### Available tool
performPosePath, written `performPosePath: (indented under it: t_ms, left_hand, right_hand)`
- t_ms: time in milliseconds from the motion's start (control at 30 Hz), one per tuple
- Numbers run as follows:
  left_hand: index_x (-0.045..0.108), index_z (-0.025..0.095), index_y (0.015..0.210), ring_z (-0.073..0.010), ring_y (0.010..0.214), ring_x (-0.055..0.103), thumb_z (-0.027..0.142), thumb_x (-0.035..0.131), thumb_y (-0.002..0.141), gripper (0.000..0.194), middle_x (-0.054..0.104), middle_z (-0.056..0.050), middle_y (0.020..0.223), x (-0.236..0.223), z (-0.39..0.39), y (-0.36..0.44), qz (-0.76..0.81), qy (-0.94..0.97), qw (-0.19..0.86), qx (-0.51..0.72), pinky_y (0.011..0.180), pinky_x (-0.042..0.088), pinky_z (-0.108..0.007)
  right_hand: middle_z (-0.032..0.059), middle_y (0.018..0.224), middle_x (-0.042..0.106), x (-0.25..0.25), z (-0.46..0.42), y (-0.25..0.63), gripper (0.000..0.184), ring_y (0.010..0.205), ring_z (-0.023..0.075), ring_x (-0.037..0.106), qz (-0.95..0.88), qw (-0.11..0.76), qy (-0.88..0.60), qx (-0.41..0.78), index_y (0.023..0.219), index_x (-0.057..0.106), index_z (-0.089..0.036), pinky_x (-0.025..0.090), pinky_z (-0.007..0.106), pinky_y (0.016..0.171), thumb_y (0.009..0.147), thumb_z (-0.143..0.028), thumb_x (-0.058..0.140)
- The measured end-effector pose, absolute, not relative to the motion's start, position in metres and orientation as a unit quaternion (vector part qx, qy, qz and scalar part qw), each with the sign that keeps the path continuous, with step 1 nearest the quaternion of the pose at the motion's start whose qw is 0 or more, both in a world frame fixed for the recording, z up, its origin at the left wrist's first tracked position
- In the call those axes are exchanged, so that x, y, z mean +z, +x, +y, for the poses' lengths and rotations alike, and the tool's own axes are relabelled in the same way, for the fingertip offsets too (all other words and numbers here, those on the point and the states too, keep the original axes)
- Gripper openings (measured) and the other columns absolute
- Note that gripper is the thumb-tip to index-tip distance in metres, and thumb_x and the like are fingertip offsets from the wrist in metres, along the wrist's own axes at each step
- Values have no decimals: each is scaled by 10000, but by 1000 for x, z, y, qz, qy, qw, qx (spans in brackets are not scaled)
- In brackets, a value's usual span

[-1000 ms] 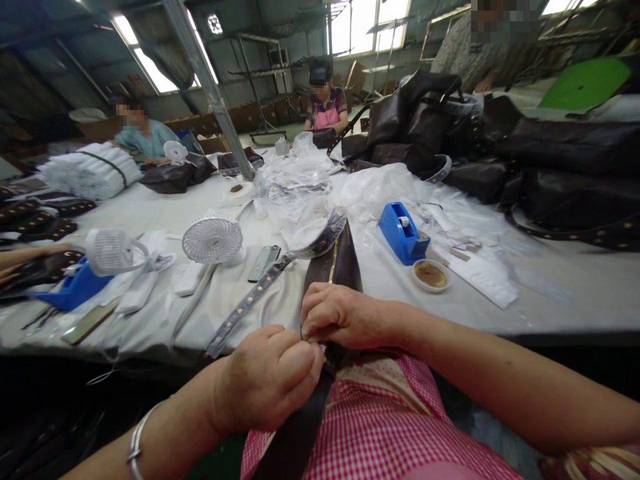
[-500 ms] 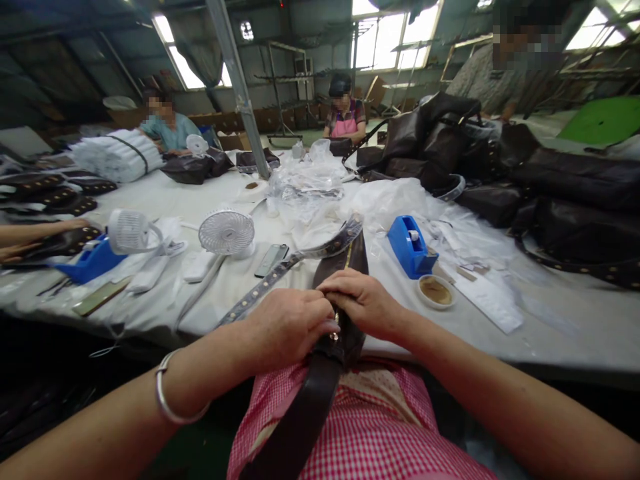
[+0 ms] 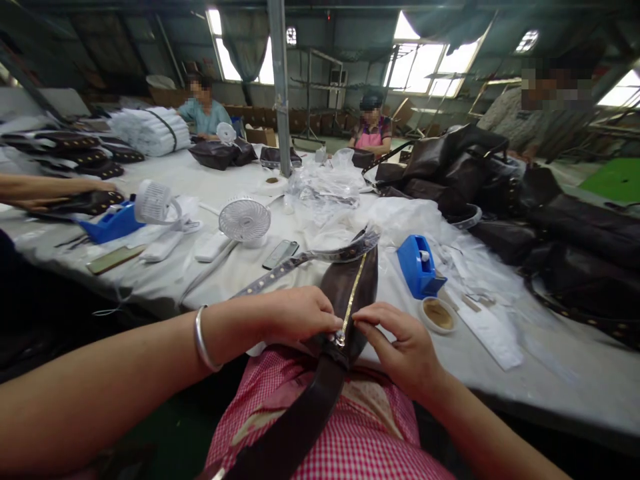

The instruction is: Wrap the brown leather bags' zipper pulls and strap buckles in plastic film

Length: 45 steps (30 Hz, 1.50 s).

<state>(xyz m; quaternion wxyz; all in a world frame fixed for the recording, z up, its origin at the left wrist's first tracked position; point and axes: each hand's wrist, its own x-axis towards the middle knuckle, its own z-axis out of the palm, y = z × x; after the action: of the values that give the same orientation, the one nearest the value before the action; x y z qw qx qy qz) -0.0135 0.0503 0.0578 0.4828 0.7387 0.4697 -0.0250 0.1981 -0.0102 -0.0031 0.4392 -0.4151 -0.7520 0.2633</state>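
Note:
A dark brown leather handbag lies lengthwise in front of me on the table's near edge, its gold zipper shut along the top. My left hand is closed on the bag's left side, thumb by the metal zipper pull. On the other side, my right hand pinches finger and thumb together right by the zipper's edge; what lies between the tips is too small to make out. A wide dark strap runs from the bag's near end over my checked apron. A studded, plastic-wrapped strap extends left from its far end.
Right of the bag stand a blue tape dispenser and a small round dish. White fans, a phone and another dispenser are to the left. Dark bags pile up at right. A co-worker's arm reaches in from the left.
My hands, earlier together over the zipper, have come apart; the right moved to the right and down, uncovering the gold zipper. The view has turned slightly left.

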Motion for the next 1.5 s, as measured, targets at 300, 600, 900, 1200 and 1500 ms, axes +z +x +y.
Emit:
performPosePath:
  t_ms: [300, 600, 900, 1200, 1500]
  left_hand:
    - [526, 179, 635, -50, 347, 280, 527, 757, 702, 423, 396, 96, 438, 38, 45, -16, 465, 486, 737, 62, 343, 198, -175]
    - [516, 164, 673, -28, 373, 134, 447, 720, 779, 365, 277, 131, 454, 26, 39, -19, 408, 364, 831, 99, 341, 147, -141]
    - [471, 181, 656, -29, 348, 137, 463, 629, 880, 393, 276, 123, 461, 19, 28, -16, 418, 310, 841, 149, 327, 135, -142]
    - [517, 168, 691, -30, 354, 141, 447, 653, 870, 358, 292, 127, 454, 21, 23, -17, 416, 301, 839, 181, 332, 140, -143]
    - [505, 170, 656, -21, 366, 179, 422, 727, 745, 347, 318, 125, 450, 23, 21, -12, 414, 318, 829, 199, 345, 123, -151]
  right_hand:
    - [73, 870, 683, 19, -20, 187, 115, 791, 196, 611, -841, 370, -365, 149, 995, 695, -193, 497, 339, 700, 946, -185, 591]
    - [73, 798, 653, 29, -21, 177, 186, 747, 203, 571, -888, 256, -382, -2, 869, 690, -162, 407, 352, 699, 973, -169, 537]
    - [55, 726, 638, 30, -21, 174, 210, 678, 201, 556, -895, 236, -371, -71, 822, 688, -163, 388, 358, 641, 967, -161, 537]
    - [93, 823, 688, 13, -14, 177, 132, 755, 193, 626, -863, 365, -348, 22, 923, 701, -121, 502, 330, 689, 927, -84, 575]
    - [78, 1000, 701, 11, -14, 194, 275, 900, 180, 657, -839, 408, -347, 97, 1173, 635, -185, 540, 302, 785, 920, -82, 604]
